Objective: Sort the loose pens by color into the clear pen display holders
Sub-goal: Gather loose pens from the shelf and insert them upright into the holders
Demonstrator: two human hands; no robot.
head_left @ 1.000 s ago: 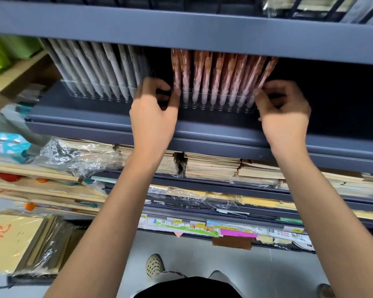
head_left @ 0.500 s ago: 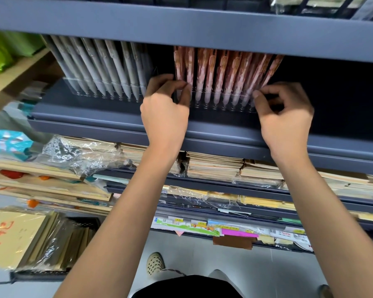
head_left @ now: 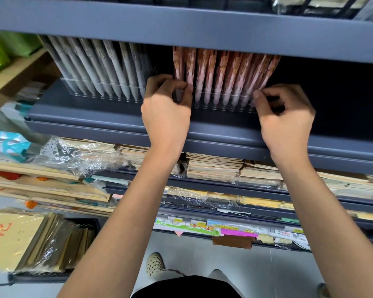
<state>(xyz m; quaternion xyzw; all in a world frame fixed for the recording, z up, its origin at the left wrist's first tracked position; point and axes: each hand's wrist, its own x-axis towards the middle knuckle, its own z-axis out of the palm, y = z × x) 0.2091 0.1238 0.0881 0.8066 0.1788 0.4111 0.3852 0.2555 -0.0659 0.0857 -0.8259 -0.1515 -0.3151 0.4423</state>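
On a dark blue shelf stands a clear pen holder (head_left: 224,102) filled with a row of pink patterned pens (head_left: 222,76). My left hand (head_left: 166,110) pinches the holder's left end beside the leftmost pink pen. My right hand (head_left: 284,117) pinches its right end with thumb and forefinger. To the left stands a second clear holder (head_left: 99,91) packed with grey-white pens (head_left: 99,65). The upper ends of both rows of pens are hidden behind the shelf above.
The shelf above (head_left: 181,24) hangs low over the pens. The shelf's right part (head_left: 336,100) is dark. Below lie stacks of notebooks (head_left: 213,166) and plastic-wrapped paper (head_left: 78,153). Envelopes (head_left: 7,237) sit at the lower left. A shoe (head_left: 154,263) shows on the grey floor.
My left hand moved right from the gap between the holders onto the pink holder's left end. My right hand kept its grip on the right end. The view shifted slightly.
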